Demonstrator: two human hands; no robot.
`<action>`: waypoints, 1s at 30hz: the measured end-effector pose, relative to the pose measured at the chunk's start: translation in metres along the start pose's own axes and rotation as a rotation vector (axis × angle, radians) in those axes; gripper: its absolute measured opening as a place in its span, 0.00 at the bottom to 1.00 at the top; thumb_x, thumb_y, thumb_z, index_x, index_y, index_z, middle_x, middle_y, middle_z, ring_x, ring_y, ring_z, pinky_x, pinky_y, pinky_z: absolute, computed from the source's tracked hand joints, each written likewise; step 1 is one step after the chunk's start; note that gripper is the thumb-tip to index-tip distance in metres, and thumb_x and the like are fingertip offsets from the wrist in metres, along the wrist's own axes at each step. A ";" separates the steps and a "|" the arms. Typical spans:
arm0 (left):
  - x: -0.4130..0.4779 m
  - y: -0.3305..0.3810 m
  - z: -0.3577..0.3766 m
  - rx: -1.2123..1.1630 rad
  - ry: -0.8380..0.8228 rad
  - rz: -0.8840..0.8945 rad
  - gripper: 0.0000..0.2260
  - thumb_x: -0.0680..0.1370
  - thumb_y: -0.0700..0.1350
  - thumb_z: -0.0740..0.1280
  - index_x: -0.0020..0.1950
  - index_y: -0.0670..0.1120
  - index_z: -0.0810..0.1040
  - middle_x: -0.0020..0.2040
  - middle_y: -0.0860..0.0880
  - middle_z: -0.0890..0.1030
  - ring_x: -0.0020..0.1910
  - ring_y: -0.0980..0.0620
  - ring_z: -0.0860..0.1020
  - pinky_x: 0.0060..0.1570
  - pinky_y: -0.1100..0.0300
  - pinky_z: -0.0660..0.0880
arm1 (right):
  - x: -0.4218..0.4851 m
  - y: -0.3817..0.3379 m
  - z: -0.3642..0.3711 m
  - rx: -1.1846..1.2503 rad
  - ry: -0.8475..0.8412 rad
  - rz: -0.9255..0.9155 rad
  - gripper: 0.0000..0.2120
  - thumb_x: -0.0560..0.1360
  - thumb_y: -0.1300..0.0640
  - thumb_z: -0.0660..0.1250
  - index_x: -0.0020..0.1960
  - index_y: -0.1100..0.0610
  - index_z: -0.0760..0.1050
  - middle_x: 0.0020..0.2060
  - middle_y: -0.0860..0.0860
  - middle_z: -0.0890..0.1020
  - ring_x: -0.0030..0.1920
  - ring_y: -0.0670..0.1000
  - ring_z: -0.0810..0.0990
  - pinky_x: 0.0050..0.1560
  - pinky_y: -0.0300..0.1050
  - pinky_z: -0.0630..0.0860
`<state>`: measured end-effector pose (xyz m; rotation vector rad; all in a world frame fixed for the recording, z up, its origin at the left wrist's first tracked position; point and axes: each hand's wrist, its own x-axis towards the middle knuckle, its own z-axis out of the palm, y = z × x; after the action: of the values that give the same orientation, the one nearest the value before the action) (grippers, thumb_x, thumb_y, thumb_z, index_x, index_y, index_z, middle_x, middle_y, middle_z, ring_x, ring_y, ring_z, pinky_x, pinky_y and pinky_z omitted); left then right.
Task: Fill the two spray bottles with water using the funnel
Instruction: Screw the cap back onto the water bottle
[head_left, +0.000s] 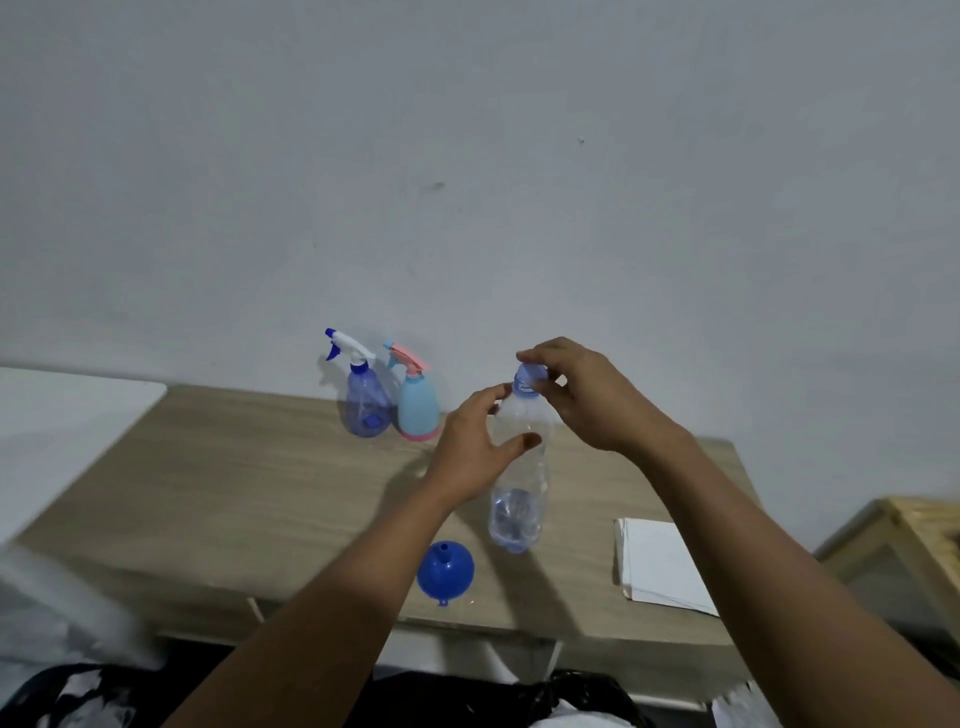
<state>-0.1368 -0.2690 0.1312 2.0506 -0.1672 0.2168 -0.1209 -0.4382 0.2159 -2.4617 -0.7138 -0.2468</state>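
Lying nearest on the table (208, 493), close to its front edge, was the blue funnel (445, 571), w/ its small tab toward the person and nothing touching it. To the R of it, well apart, sat a stack of white papers (665, 566), also near the front edge. Just behind the funnel stood the clear water bottle (519, 493), upright on the tabletop; water showed in the lower part, exact level hard to tell. Both forearms reached in from the bottom of the view. The L hand (467, 452) gripped the bottle's upper body, thumb across the front, fingers wrapped round the back. The R hand (576, 395) came over the top and pinched the blue cap (531, 376) btw thumb and fingertips; cap was on the neck, can't tell if loose or tight. Farther back, L of the hands, the 2 spray bottles stood upright side by side at the table's rear edge: the see-through blue spray bottle (366, 410) w/ white-and-blue trigger head, and just beside it the pale blue spray bottle (418, 410) w/ pink head and pink base. Both had heads on, nozzles pointing L. Behind them rose the plain grey wall (467, 156).
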 end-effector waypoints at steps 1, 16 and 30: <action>0.000 0.001 0.000 -0.003 -0.002 -0.003 0.30 0.72 0.50 0.77 0.72 0.49 0.70 0.65 0.52 0.76 0.60 0.54 0.75 0.58 0.48 0.79 | 0.003 0.000 -0.002 -0.033 -0.035 -0.014 0.16 0.83 0.61 0.63 0.69 0.55 0.76 0.64 0.49 0.78 0.56 0.48 0.78 0.56 0.35 0.69; 0.003 -0.005 0.004 -0.069 0.026 -0.014 0.30 0.70 0.48 0.79 0.70 0.50 0.73 0.63 0.54 0.77 0.59 0.55 0.75 0.56 0.48 0.79 | 0.028 0.002 -0.003 -0.061 -0.128 0.135 0.11 0.78 0.48 0.70 0.53 0.55 0.82 0.46 0.47 0.81 0.45 0.49 0.81 0.45 0.43 0.78; -0.031 -0.044 0.033 0.047 0.179 0.217 0.42 0.74 0.49 0.74 0.77 0.66 0.49 0.78 0.51 0.63 0.75 0.52 0.65 0.66 0.46 0.73 | 0.013 0.008 0.010 0.133 -0.016 0.104 0.16 0.78 0.47 0.70 0.63 0.52 0.79 0.49 0.47 0.82 0.47 0.46 0.81 0.52 0.43 0.79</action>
<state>-0.1546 -0.2771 0.0712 2.0463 -0.2758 0.5404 -0.1053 -0.4319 0.2082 -2.3676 -0.5876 -0.1359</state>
